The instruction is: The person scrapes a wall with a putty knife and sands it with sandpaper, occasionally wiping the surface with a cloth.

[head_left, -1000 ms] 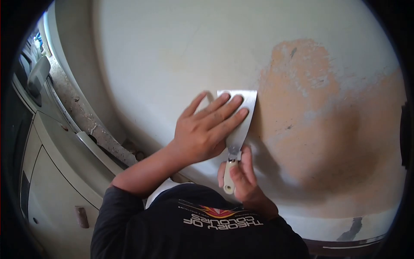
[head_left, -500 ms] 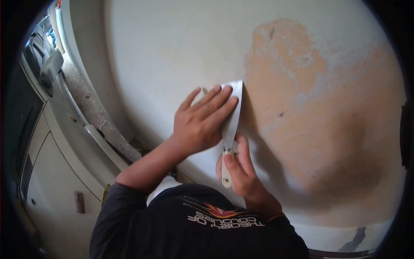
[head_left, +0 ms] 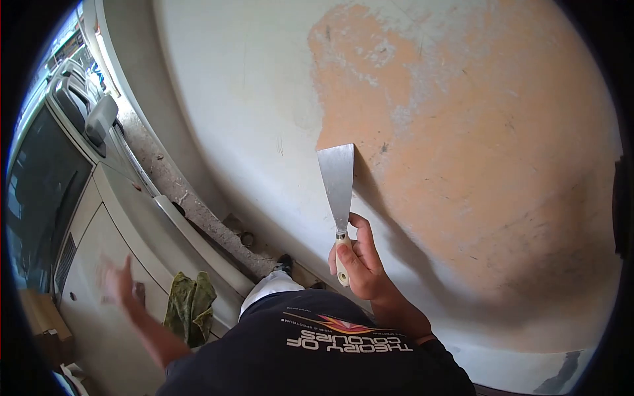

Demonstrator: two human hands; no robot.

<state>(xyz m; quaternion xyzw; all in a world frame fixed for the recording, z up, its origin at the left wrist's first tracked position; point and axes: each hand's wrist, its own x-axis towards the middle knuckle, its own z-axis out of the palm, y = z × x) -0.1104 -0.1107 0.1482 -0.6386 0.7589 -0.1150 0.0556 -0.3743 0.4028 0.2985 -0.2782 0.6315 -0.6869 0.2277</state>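
Observation:
My right hand (head_left: 363, 264) is closed round the cream handle of a putty knife (head_left: 337, 181). The knife's broad metal blade points up, overlapping the edge of an orange-tan patch (head_left: 356, 86) on the pale curved panel. To the left, my left hand (head_left: 119, 280) is stretched out over the light-coloured car hood (head_left: 105, 336). Its thumb sticks up, while motion smears the fingers. A small brownish block (head_left: 139, 292) on the hood shows partly behind this hand. Nearby, a crumpled green cloth (head_left: 190, 307) lies by the hood's edge.
The car's windscreen (head_left: 46, 171) and side mirror (head_left: 102, 119) are at the far left. Below them stands a cardboard box (head_left: 46, 323). Rough ground (head_left: 198, 218) runs between the car and the panel. My shoe (head_left: 284, 263) shows beneath the panel.
My left hand has come off the blade and swung down left to the hood. The right hand still holds the putty knife. The view has shifted, bringing the green cloth into sight.

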